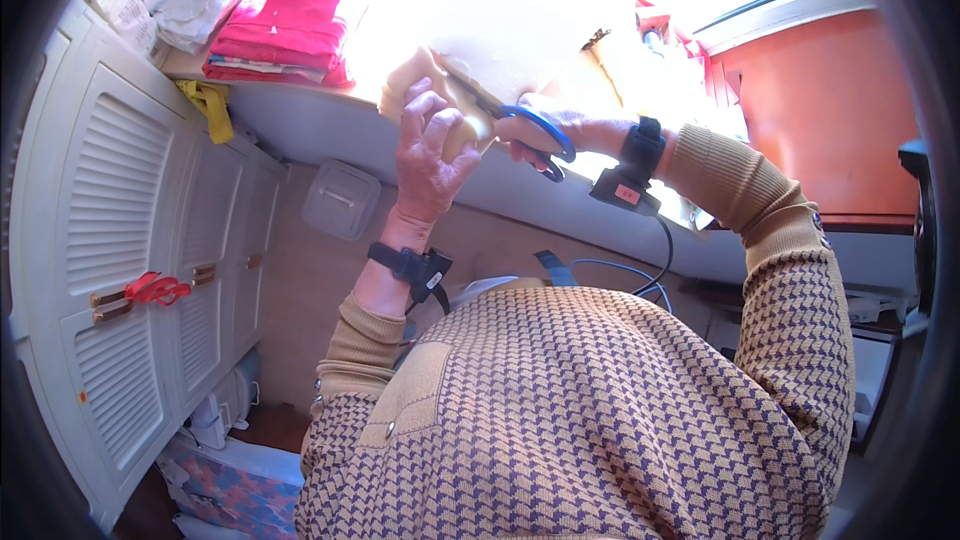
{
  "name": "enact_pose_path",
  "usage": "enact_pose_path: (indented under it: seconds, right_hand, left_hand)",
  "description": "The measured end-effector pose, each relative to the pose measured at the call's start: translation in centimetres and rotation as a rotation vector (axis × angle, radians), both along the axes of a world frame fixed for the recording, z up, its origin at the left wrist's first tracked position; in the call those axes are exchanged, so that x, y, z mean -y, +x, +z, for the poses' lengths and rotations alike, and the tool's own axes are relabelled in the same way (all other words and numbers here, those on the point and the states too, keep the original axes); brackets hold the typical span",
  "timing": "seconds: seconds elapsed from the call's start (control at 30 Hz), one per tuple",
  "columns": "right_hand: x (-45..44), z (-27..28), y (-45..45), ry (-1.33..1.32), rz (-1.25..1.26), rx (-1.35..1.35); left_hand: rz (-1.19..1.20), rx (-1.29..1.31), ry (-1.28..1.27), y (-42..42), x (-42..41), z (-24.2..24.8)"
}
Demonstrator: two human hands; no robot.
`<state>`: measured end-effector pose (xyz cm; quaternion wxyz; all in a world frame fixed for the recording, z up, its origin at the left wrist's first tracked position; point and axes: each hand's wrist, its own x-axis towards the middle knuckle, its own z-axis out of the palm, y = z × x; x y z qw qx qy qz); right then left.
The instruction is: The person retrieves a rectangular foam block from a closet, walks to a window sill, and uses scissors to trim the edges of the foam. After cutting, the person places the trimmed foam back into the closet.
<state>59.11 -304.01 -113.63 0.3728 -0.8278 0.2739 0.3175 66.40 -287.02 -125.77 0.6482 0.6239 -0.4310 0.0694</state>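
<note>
Blue-handled scissors (536,131) are in my right hand (536,127), with fingers through the handle loops. Their blades point up and left along the edge of a pale, cream-coloured sheet of soft material (442,90), perhaps cloth. My left hand (435,146) holds the near part of this sheet between thumb and fingers, just left of the scissors. Strong light washes out much of the work surface and the far part of the material, so its full outline cannot be seen. Both wrists wear black straps with small devices.
Folded pink cloths (289,37) lie stacked on the table's left part, beside a crumpled white cloth (191,15). A yellow strap (211,109) hangs from the table edge. White louvred cabinet doors (120,187) stand at the left; an orange-red panel (817,112) is at the right. Cables run near my body.
</note>
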Motion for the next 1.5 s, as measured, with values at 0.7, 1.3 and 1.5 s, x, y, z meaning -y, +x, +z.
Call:
enact_pose_path:
  seconds: [0.7, 1.3, 1.5]
  right_hand:
    - [1.3, -1.0, -1.2, -0.066, 0.028, 0.1]
    - [2.5, -2.4, -0.6, 0.449, -0.088, 0.197]
    - [2.6, -0.1, -0.9, 0.398, -0.081, 0.133]
  left_hand:
    - [0.121, 0.238, 0.312, 0.2, -0.5, 2.9]
    - [0.409, 0.476, 0.22, 2.9, 1.3, -0.9]
    - [0.409, 0.432, 0.167, 2.3, 1.6, -1.6]
